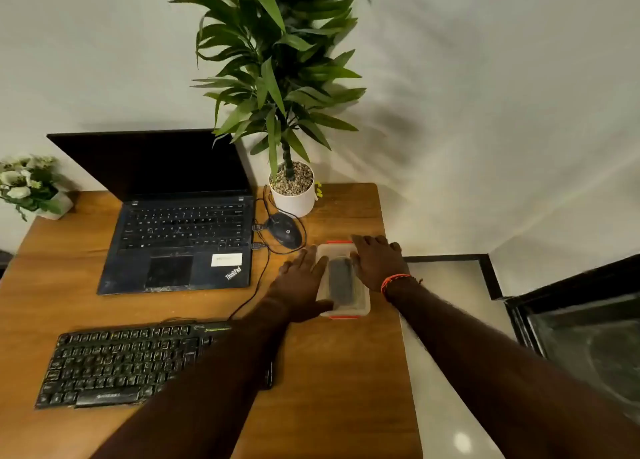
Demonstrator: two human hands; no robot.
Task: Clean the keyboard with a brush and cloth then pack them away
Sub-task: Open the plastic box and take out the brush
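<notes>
A black keyboard point(121, 363) lies at the front left of the wooden table point(332, 389); my left forearm crosses its right end. A clear plastic box point(343, 278) with red clips sits near the table's right edge, lid on, and something dark grey shows inside. My left hand point(303, 282) lies flat on the box's left side with fingers straight. My right hand point(375, 262) rests on its right side, fingers spread over the lid's far corner. I cannot pick out the brush or the cloth separately.
An open black laptop point(180, 236) stands at the back left. A wired mouse point(285, 230) and its cables lie between it and the box. A potted plant point(292, 188) stands behind the mouse, a small flower pot point(31, 188) at far left. The floor drops off right of the table.
</notes>
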